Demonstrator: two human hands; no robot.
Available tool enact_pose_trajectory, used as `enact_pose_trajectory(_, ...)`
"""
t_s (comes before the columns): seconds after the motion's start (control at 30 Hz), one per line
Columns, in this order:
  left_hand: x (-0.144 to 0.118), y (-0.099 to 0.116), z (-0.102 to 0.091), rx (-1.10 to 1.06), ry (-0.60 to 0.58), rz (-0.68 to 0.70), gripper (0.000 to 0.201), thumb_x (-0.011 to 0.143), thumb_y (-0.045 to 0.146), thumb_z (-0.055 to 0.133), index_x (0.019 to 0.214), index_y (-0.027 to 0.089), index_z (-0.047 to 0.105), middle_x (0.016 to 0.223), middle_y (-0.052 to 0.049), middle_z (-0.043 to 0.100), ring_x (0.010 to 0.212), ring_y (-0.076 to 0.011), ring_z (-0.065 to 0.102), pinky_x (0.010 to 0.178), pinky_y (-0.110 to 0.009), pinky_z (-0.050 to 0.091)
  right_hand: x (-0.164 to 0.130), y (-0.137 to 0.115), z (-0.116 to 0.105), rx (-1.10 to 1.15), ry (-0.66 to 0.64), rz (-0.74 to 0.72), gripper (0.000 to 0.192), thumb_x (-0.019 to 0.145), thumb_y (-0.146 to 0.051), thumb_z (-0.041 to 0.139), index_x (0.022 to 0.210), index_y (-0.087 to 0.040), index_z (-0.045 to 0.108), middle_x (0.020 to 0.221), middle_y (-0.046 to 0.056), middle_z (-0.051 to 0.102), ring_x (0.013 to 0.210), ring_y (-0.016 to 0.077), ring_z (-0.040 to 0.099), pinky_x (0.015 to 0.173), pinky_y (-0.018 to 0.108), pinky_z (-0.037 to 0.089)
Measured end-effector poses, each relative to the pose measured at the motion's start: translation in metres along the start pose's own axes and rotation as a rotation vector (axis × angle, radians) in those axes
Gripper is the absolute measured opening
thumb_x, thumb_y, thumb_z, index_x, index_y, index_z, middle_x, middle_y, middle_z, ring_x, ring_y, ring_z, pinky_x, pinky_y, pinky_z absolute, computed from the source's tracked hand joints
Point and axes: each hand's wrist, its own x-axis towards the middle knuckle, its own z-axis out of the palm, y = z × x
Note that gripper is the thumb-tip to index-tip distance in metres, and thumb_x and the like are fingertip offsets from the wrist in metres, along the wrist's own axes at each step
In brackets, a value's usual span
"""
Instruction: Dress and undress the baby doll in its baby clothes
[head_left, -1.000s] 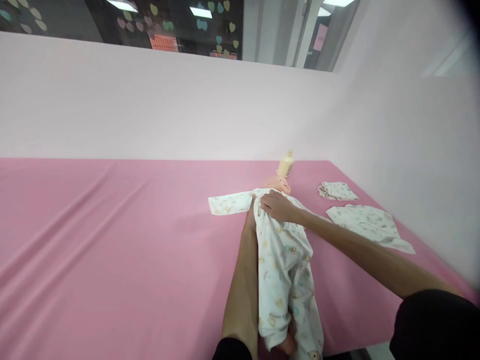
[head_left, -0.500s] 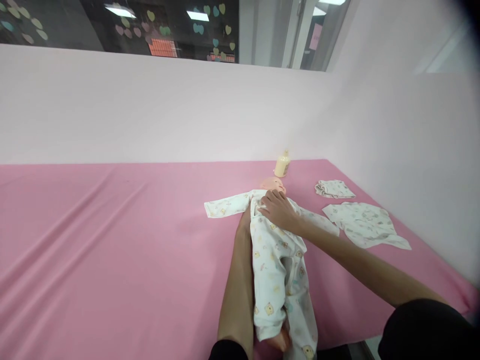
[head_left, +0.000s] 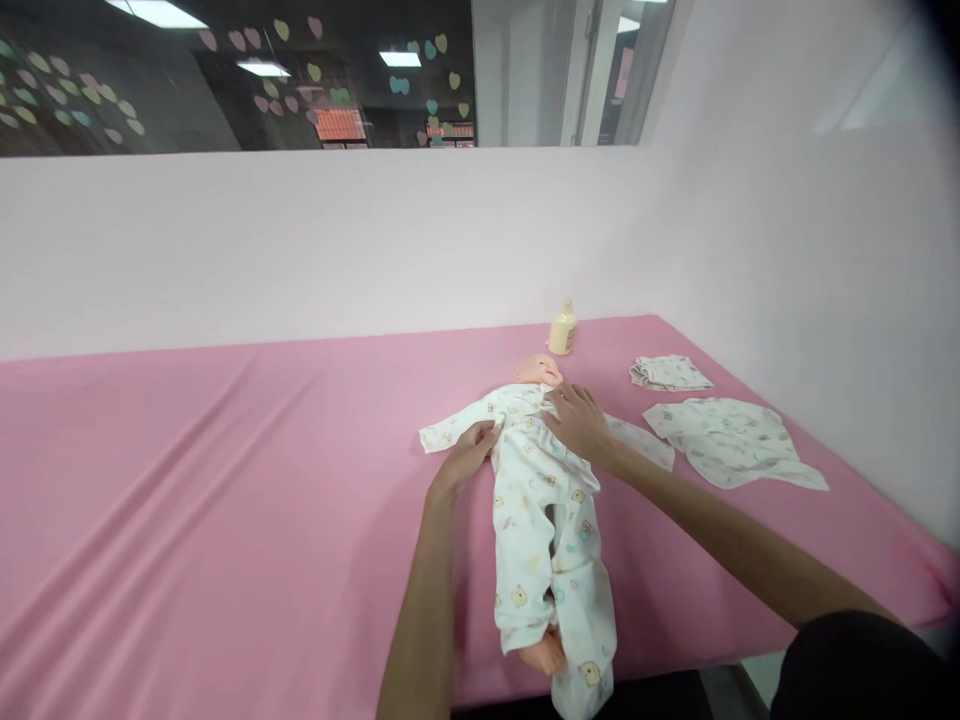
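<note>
A baby doll (head_left: 538,370) lies on its back, head away from me, wearing a white patterned long-sleeved top (head_left: 517,402) and matching trousers (head_left: 536,470). One bare foot (head_left: 545,655) shows at a trouser cuff; the other leg end is covered by cloth. At the left of the waist, my left hand (head_left: 466,455) pinches the trousers' waistband. My right hand (head_left: 579,425) is on the waist's right side, fingers curled over the cloth at the lower chest; its fingertips are partly hidden in the folds.
A pale yellow pump bottle (head_left: 562,332) stands beyond the doll's head. To the right lie a folded patterned cloth (head_left: 670,373) and a spread white garment (head_left: 739,440). The pink-covered table (head_left: 262,540) meets white walls behind and at the right.
My left hand has come out from beside and under the doll to the waistband's left edge. My right hand has shifted slightly right and down. The doll's head has turned slightly.
</note>
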Motion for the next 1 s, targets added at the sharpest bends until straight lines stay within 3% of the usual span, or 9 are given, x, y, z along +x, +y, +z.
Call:
enact_pose_trajectory(0.07, -0.006, -0.003, 0.000, 0.036, -0.013, 0.039, 0.046, 0.087, 0.058, 0.056, 0.111, 0.019, 0.060, 0.096, -0.006, 0.065, 0.086, -0.0164, 0.059, 0.079, -0.027, 0.047, 0.006, 0.001, 0.004, -0.038, 0.002, -0.031, 0.019, 0.095, -0.022, 0.045, 0.106, -0.014, 0.060, 0.106, 0.013, 0.061, 0.096, 0.0265, 0.052, 0.085, 0.036, 0.034)
enact_pose_trajectory(0.2, -0.003, -0.007, 0.014, 0.315, 0.225, 0.096, 0.033, 0.094, 0.050, 0.044, 0.091, 0.019, 0.055, 0.082, -0.003, 0.059, 0.072, -0.0156, 0.053, 0.066, -0.027, 0.042, 0.012, 0.000, 0.007, -0.089, 0.000, -0.101, 0.024, 0.096, -0.013, 0.038, 0.099, -0.013, 0.061, 0.096, 0.014, 0.062, 0.089, 0.0255, 0.052, 0.081, 0.036, 0.032)
enact_pose_trajectory(0.3, -0.001, -0.012, 0.019, 0.462, 0.362, 0.156, 0.018, 0.094, 0.031, 0.040, 0.087, 0.020, 0.052, 0.085, -0.005, 0.059, 0.081, -0.0190, 0.054, 0.071, -0.030, 0.040, 0.008, 0.002, 0.005, -0.081, 0.005, -0.126, 0.026, 0.095, -0.008, 0.035, 0.098, -0.012, 0.061, 0.091, 0.013, 0.062, 0.087, 0.0246, 0.052, 0.080, 0.036, 0.032)
enact_pose_trajectory(0.5, -0.019, -0.030, 0.003, 0.814, 0.361, 0.088, 0.016, 0.088, 0.014, 0.043, 0.100, 0.018, 0.053, 0.109, -0.011, 0.061, 0.094, -0.0239, 0.057, 0.076, -0.034, 0.040, -0.016, 0.013, -0.003, -0.032, -0.007, -0.177, 0.023, 0.098, -0.016, 0.038, 0.106, -0.014, 0.060, 0.097, 0.011, 0.062, 0.090, 0.0246, 0.052, 0.084, 0.036, 0.034)
enact_pose_trajectory(0.6, -0.031, -0.027, -0.001, 0.751, 0.330, 0.064, 0.015, 0.091, 0.020, 0.043, 0.102, 0.019, 0.054, 0.108, -0.009, 0.061, 0.096, -0.0228, 0.057, 0.076, -0.033, 0.042, -0.040, 0.027, -0.006, 0.114, 0.054, -0.095, 0.023, 0.095, -0.023, 0.047, 0.114, -0.015, 0.056, 0.106, 0.012, 0.059, 0.097, 0.0251, 0.051, 0.087, 0.034, 0.036)
enact_pose_trajectory(0.73, -0.042, 0.006, 0.014, 0.587, 0.454, 0.176, 0.016, 0.093, 0.027, 0.045, 0.103, 0.021, 0.057, 0.110, -0.006, 0.061, 0.096, -0.0190, 0.057, 0.081, -0.030, 0.045, -0.070, 0.052, -0.004, 0.269, 0.113, 0.163, 0.017, 0.093, -0.027, 0.048, 0.106, -0.017, 0.054, 0.104, 0.011, 0.058, 0.093, 0.0240, 0.052, 0.084, 0.034, 0.041)
enact_pose_trajectory(0.8, -0.042, 0.030, 0.032, 0.653, 0.375, 0.376, 0.018, 0.095, 0.028, 0.045, 0.104, 0.020, 0.058, 0.109, -0.006, 0.061, 0.100, -0.0187, 0.057, 0.087, -0.031, 0.045, -0.077, 0.062, 0.001, 0.318, 0.061, 0.257, 0.023, 0.092, -0.033, 0.051, 0.108, -0.017, 0.054, 0.106, 0.012, 0.058, 0.096, 0.0259, 0.053, 0.086, 0.037, 0.042)
enact_pose_trajectory(0.9, -0.031, 0.063, 0.068, 1.055, 0.090, 0.682, 0.022, 0.097, 0.019, 0.040, 0.106, 0.018, 0.060, 0.107, -0.007, 0.062, 0.103, -0.0214, 0.055, 0.091, -0.035, 0.043, -0.079, 0.070, 0.012, 0.561, 0.006, 0.402, 0.040, 0.077, -0.035, 0.069, 0.110, -0.017, 0.056, 0.114, 0.013, 0.057, 0.111, 0.0308, 0.050, 0.096, 0.042, 0.039)
enact_pose_trajectory(1.0, -0.015, 0.084, 0.098, 1.473, -0.083, 0.711, 0.025, 0.088, 0.004, 0.041, 0.098, 0.013, 0.062, 0.103, -0.010, 0.061, 0.099, -0.0254, 0.055, 0.083, -0.037, 0.044, -0.083, 0.068, 0.023, 0.872, 0.100, 0.620, 0.031, 0.068, -0.028, 0.074, 0.093, -0.018, 0.059, 0.108, 0.011, 0.059, 0.109, 0.0312, 0.051, 0.098, 0.045, 0.039)
